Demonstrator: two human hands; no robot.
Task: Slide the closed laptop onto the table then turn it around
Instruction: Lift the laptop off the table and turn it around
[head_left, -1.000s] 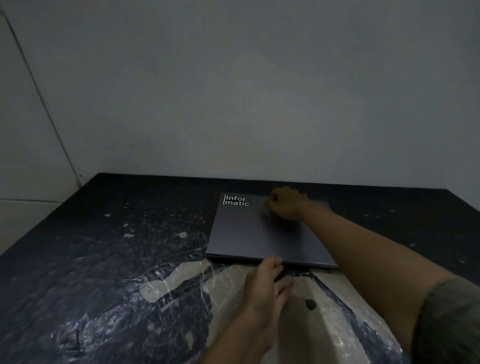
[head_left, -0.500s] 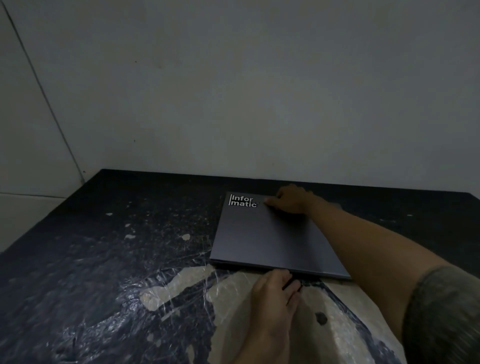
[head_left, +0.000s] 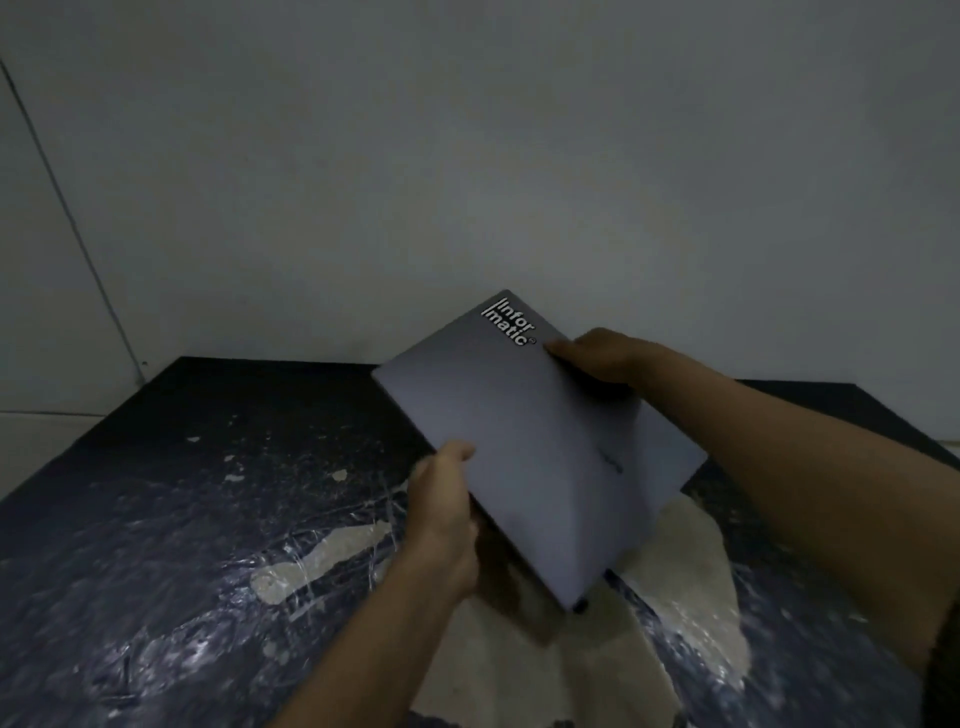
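A closed grey laptop (head_left: 540, 441) with a white "Informatic" sticker at its far corner is held above the dark table (head_left: 171, 499), tilted and rotated so one corner points at me. My left hand (head_left: 447, 514) grips its near left edge, thumb on the lid. My right hand (head_left: 597, 356) holds the far right edge beside the sticker, fingers curled under the edge. Both forearms reach in from the bottom and right.
The table top is black with worn, pale patches (head_left: 675, 597) and crinkled clear film (head_left: 322, 561) near me. A plain grey wall (head_left: 467, 182) rises right behind the table's far edge. A thin cable (head_left: 67, 218) runs down the wall at left.
The laptop lay flat on the table with my hands resting on it. Now both hands grip it, it is lifted off the surface, tilted and turned clockwise toward me.
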